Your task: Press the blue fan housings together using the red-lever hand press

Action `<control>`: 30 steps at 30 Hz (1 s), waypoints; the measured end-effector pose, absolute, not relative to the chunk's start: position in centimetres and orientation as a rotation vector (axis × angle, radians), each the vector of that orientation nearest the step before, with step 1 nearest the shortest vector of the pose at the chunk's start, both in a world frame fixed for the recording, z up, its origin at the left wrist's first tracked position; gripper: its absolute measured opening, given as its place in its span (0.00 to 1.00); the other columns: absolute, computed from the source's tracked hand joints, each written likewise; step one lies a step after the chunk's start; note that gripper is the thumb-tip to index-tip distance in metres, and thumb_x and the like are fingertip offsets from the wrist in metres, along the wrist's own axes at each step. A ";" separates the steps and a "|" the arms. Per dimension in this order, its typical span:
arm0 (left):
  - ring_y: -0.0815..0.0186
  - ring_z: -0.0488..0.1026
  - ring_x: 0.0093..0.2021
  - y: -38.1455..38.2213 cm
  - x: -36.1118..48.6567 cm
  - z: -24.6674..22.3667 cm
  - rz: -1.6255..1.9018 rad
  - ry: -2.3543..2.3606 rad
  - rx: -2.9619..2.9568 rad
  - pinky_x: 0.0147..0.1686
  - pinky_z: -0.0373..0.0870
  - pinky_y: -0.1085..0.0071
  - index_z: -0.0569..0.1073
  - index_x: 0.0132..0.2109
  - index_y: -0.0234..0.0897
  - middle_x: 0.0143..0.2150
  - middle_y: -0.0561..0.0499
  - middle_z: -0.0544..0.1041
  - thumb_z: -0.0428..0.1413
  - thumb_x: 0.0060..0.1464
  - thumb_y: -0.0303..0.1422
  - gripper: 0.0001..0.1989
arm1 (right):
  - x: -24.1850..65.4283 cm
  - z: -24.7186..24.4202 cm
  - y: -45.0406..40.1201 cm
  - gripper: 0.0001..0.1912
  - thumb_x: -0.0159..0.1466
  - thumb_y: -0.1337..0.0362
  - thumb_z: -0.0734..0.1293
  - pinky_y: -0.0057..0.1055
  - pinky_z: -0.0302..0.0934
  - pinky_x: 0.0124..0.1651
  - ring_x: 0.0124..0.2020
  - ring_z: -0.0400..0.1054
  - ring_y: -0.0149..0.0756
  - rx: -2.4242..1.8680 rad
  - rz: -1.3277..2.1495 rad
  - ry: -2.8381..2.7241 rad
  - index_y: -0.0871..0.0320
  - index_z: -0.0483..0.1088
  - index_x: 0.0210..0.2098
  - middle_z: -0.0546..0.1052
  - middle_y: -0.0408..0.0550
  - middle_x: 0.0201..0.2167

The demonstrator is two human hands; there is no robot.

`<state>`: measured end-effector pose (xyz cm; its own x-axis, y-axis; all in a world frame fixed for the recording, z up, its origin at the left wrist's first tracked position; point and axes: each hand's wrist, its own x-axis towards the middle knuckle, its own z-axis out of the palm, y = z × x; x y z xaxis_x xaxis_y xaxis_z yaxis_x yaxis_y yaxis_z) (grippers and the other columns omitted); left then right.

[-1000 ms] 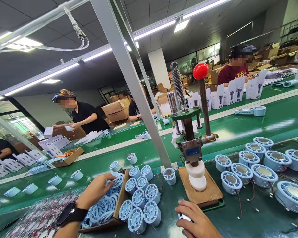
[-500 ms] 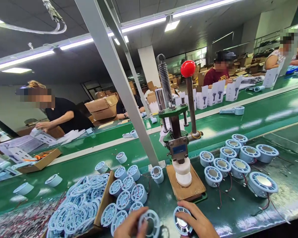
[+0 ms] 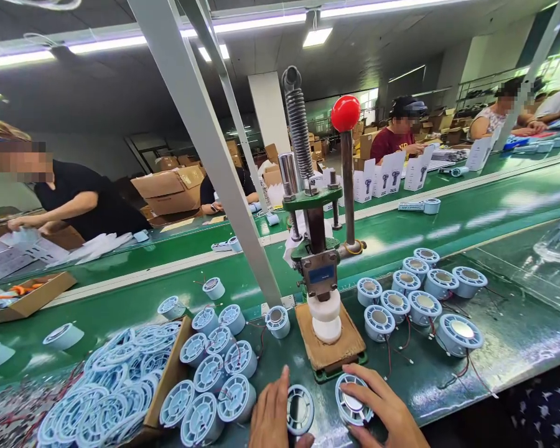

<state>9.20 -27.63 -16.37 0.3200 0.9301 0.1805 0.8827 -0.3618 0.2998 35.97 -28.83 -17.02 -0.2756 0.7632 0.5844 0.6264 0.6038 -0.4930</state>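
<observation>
L hand (image 3: 270,414): a pale-blue grille ring (image 3: 300,409) is pinched, fingers near-closed; R hand (image 3: 382,410): fingers spread, a round fan housing (image 3: 352,407) is gripped; no legible writing is seen

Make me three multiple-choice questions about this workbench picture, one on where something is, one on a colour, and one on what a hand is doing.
1. Where is the cardboard tray of loose blue rings?
A. left of the press
B. right of the press
C. on the far belt

2. What colour is the knob on the press lever?
A. blue
B. red
C. white

3. What is the right hand doing?
A. gripping the lever
B. resting on a blue round part
C. hanging free

Answers:
1 A: the tray lies left of the press.
2 B: the knob is red.
3 B: the right hand covers a blue round part; the left hand holds a ring.
</observation>
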 end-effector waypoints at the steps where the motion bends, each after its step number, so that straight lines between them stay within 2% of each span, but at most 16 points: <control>1: 0.46 0.63 0.63 -27.6 9.2 -16.4 0.488 1.689 2.411 0.59 0.65 0.49 0.52 0.70 0.38 0.67 0.40 0.64 0.61 0.48 0.35 0.44 | 36.0 -16.9 -28.9 0.24 0.57 0.71 0.68 0.28 0.65 0.57 0.58 0.67 0.38 -1.108 0.212 -1.992 0.54 0.70 0.53 0.69 0.52 0.57; 3: 0.45 0.61 0.65 -27.7 9.2 -16.3 0.486 1.666 2.400 0.59 0.65 0.49 0.51 0.70 0.42 0.68 0.43 0.62 0.63 0.46 0.38 0.47 | 36.1 -16.8 -29.1 0.23 0.57 0.71 0.67 0.28 0.65 0.57 0.58 0.66 0.38 -1.115 0.215 -1.984 0.54 0.70 0.53 0.69 0.52 0.57; 6: 0.51 0.67 0.62 -27.9 9.6 -16.0 0.649 1.616 2.339 0.58 0.68 0.55 0.58 0.67 0.51 0.63 0.51 0.70 0.61 0.47 0.31 0.41 | 36.0 -17.1 -29.3 0.26 0.57 0.71 0.67 0.28 0.64 0.58 0.58 0.66 0.38 -1.124 0.214 -1.955 0.55 0.68 0.56 0.69 0.53 0.58; 8: 0.56 0.74 0.55 -28.2 10.2 -15.6 0.892 1.629 2.156 0.56 0.71 0.61 0.59 0.66 0.49 0.56 0.51 0.77 0.60 0.49 0.33 0.38 | 35.2 -17.4 -29.2 0.30 0.56 0.71 0.68 0.27 0.64 0.58 0.59 0.66 0.38 -1.118 0.234 -1.917 0.57 0.64 0.59 0.69 0.54 0.58; 11: 0.58 0.78 0.47 -28.5 12.1 -14.6 1.123 1.645 1.892 0.50 0.75 0.65 0.55 0.67 0.45 0.50 0.52 0.80 0.61 0.46 0.38 0.41 | 32.6 -18.1 -28.6 0.35 0.54 0.71 0.66 0.25 0.64 0.58 0.57 0.68 0.37 -1.045 0.314 -1.851 0.60 0.60 0.61 0.71 0.53 0.56; 14: 0.57 0.77 0.48 -28.4 14.0 -13.2 1.149 1.660 1.909 0.51 0.74 0.64 0.60 0.65 0.45 0.49 0.53 0.80 0.60 0.39 0.30 0.43 | 29.4 -18.7 -27.9 0.37 0.52 0.72 0.63 0.25 0.65 0.57 0.54 0.70 0.36 -1.008 0.385 -1.740 0.59 0.59 0.62 0.72 0.51 0.54; 17: 0.56 0.75 0.48 -28.3 15.0 -12.4 1.114 1.734 1.918 0.51 0.73 0.61 0.61 0.64 0.44 0.47 0.52 0.79 0.56 0.35 0.25 0.44 | 27.2 -19.2 -27.7 0.38 0.51 0.72 0.62 0.25 0.66 0.55 0.54 0.70 0.36 -1.057 0.402 -1.627 0.59 0.59 0.63 0.72 0.51 0.55; 24: 0.54 0.75 0.46 -28.6 15.1 -13.2 1.156 1.823 1.772 0.51 0.71 0.57 0.62 0.63 0.39 0.46 0.48 0.77 0.55 0.39 0.30 0.39 | 26.6 -20.1 -28.1 0.35 0.53 0.68 0.63 0.29 0.70 0.52 0.51 0.73 0.40 -1.155 0.402 -1.579 0.60 0.62 0.61 0.74 0.52 0.53; 27: 0.54 0.75 0.46 -28.9 15.1 -13.6 1.173 1.822 1.756 0.52 0.71 0.56 0.62 0.62 0.41 0.47 0.48 0.77 0.56 0.40 0.31 0.38 | 26.6 -20.2 -28.2 0.33 0.55 0.68 0.62 0.31 0.69 0.54 0.52 0.72 0.40 -1.174 0.402 -1.591 0.60 0.61 0.62 0.74 0.52 0.53; 30: 0.54 0.76 0.48 -29.1 14.9 -14.0 1.169 1.817 1.715 0.52 0.71 0.58 0.58 0.65 0.44 0.49 0.51 0.78 0.56 0.41 0.32 0.41 | 26.6 -19.9 -28.2 0.33 0.57 0.66 0.62 0.31 0.69 0.54 0.51 0.72 0.40 -1.164 0.385 -1.596 0.60 0.59 0.63 0.74 0.53 0.52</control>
<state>14.89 -29.12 -13.99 -0.1825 0.9477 0.2619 0.6310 -0.0914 0.7704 26.60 -28.24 -19.88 0.0497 0.8280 0.5585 0.4821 0.4699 -0.7395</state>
